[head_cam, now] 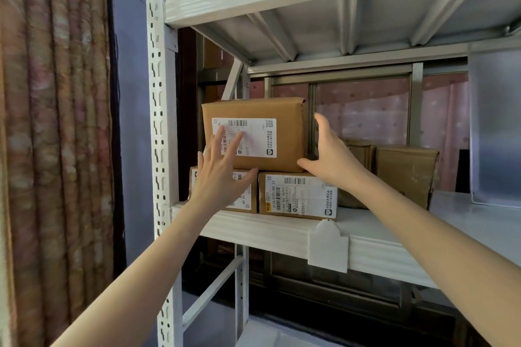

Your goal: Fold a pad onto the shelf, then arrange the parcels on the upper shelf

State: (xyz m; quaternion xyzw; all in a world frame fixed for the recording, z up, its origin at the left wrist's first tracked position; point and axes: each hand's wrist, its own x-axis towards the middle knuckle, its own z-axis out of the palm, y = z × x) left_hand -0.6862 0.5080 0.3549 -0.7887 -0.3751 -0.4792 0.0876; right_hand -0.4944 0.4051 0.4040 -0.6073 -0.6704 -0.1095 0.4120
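Head view, shelf: white foam pad (282, 229) already lies along the upper shelf (479, 214), a torn flap hanging over the front edge.
Parcels: top carton (284, 110) sits across two labelled cartons, left (251, 200) and right (296, 196); two plain brown parcels (406, 169) stand just beside, further right.
Left hand (220, 175): fingers straight and spread, in front of the top carton's label; contact not certain.
Right hand (329, 155): fingers spread wide, at the carton's right lower corner, gripping nothing.
Handling (judgement): taped corrugated board, stiff, probably light; best taken by both side faces, palms flat.
Legible: "E010" on the top label; "512A E231-00 27" on the lower right; other print too small.
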